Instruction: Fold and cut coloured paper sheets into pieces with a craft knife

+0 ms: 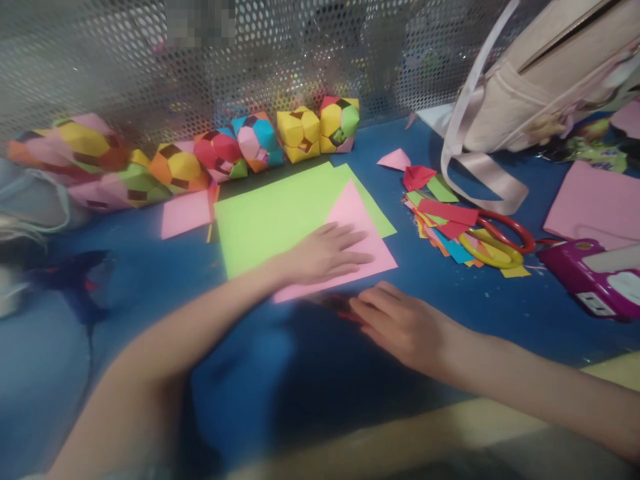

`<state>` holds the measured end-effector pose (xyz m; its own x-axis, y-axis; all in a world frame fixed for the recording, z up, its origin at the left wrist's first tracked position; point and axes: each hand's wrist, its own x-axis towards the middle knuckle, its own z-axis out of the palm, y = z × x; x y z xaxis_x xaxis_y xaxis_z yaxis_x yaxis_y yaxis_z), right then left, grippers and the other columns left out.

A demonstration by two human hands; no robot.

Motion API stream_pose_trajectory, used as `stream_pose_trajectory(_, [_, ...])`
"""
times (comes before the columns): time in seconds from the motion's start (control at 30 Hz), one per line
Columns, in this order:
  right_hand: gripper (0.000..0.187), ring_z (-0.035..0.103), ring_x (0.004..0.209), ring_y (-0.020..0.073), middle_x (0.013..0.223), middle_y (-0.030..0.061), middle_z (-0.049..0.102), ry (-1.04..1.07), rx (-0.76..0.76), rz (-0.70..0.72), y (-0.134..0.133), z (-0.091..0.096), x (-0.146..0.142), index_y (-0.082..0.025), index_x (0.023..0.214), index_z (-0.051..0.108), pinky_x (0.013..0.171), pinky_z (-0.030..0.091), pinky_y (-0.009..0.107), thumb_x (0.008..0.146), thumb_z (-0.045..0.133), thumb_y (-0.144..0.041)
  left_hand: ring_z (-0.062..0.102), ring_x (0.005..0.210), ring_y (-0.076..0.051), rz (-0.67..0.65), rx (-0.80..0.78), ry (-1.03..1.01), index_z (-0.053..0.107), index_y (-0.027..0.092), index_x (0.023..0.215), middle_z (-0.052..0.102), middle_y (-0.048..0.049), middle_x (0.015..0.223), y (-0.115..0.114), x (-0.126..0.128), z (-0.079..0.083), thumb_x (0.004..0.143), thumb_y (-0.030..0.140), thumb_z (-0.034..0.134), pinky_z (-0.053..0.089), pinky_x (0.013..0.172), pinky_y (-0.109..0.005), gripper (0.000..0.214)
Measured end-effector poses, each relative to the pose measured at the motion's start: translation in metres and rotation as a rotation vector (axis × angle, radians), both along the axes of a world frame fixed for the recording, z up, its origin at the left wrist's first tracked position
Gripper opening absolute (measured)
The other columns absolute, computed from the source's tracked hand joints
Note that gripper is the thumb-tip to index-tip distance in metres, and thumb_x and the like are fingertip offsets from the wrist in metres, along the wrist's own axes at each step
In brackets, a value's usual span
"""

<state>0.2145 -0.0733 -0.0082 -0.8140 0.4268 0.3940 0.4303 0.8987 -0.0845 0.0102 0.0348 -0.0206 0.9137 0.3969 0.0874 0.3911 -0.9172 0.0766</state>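
The right hand (395, 327) has its grip closed on a thin tool (343, 309), dark and red, too blurred to identify, just below the pink triangle (379, 257). The left hand (325, 253) lies open, fingers spread, palm down on that triangle. The triangle rests on green sheets (260, 223), its lower edge reaching past them over the blue table (240, 380). To the right, red and yellow handles (510, 235) lie on a heap of paper scraps (455, 249), with a purple device (590, 273) and a pink sheet (595, 203) farther right. Behind the scraps, a ribbon (470, 175) trails by a pale bag (520, 100). Folded paper balls (299, 130) line the back, before a mesh panel (300, 40). A blurred glue gun (80, 290) sits at left.
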Motion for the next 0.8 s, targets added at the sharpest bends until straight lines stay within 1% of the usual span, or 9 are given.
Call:
stream_pose_trajectory(0.07, [0.019, 0.052, 0.074, 0.0202, 0.083, 0.0108, 0.062, -0.001, 0.006, -0.012, 0.000, -0.001, -0.002, -0.008, 0.091, 0.064, 0.061, 0.046, 0.035, 0.091, 0.046, -0.004, 0.031, 0.143, -0.030, -0.006, 0.002, 0.000, 0.049, 0.032, 0.139, 0.037, -0.0090, 0.154, 0.000, 0.000, 0.000, 0.100, 0.044, 0.035, 0.026, 0.115, -0.048, 0.043])
stream_pose_trajectory(0.2, [0.021, 0.052, 0.075, 0.0213, 0.081, 0.0103, 0.062, -0.021, 0.048, 0.032, 0.001, 0.000, -0.005, -0.007, 0.089, 0.065, 0.062, 0.045, 0.036, 0.091, 0.045, -0.003, 0.030, 0.143, -0.029, -0.007, 0.000, -0.002, 0.050, 0.032, 0.139, 0.036, -0.0093, 0.154, 0.000, -0.001, -0.001, 0.100, 0.043, 0.035, 0.026, 0.115, -0.048, 0.043])
stream_pose_trajectory(0.33, [0.024, 0.051, 0.074, 0.0211, 0.082, 0.0107, 0.062, -0.022, 0.039, 0.029, 0.001, 0.003, -0.009, -0.007, 0.084, 0.065, 0.059, 0.045, 0.037, 0.093, 0.043, -0.005, 0.028, 0.144, -0.028, -0.003, -0.010, -0.002, 0.048, 0.033, 0.139, 0.035, -0.0084, 0.154, 0.000, -0.001, -0.001, 0.100, 0.044, 0.036, 0.025, 0.115, -0.048, 0.043])
stream_pose_trajectory(0.43, [0.024, 0.050, 0.073, 0.0209, 0.081, 0.0103, 0.062, -0.041, 0.053, 0.045, 0.000, 0.004, -0.011, -0.007, 0.084, 0.065, 0.059, 0.044, 0.037, 0.092, 0.043, -0.004, 0.030, 0.143, -0.029, 0.000, -0.013, -0.004, 0.048, 0.032, 0.140, 0.036, -0.0096, 0.154, 0.000, -0.001, -0.001, 0.100, 0.044, 0.036, 0.026, 0.115, -0.048, 0.043])
stream_pose_trajectory(0.67, [0.023, 0.051, 0.076, 0.0215, 0.080, 0.0108, 0.060, -0.032, -0.007, 0.031, -0.002, 0.001, -0.013, -0.007, 0.087, 0.065, 0.060, 0.043, 0.036, 0.093, 0.043, -0.006, 0.031, 0.143, -0.031, -0.007, -0.009, -0.011, 0.051, 0.032, 0.138, 0.037, -0.0097, 0.153, 0.000, 0.000, -0.002, 0.100, 0.043, 0.037, 0.027, 0.114, -0.049, 0.042])
stream_pose_trajectory(0.8, [0.023, 0.050, 0.076, 0.0207, 0.081, 0.0099, 0.059, -0.052, 0.042, 0.047, -0.003, 0.000, -0.014, -0.009, 0.085, 0.065, 0.061, 0.041, 0.036, 0.093, 0.044, -0.005, 0.031, 0.143, -0.031, 0.005, -0.020, -0.002, 0.051, 0.032, 0.138, 0.037, -0.0103, 0.153, -0.001, 0.001, -0.001, 0.100, 0.043, 0.037, 0.026, 0.115, -0.048, 0.042])
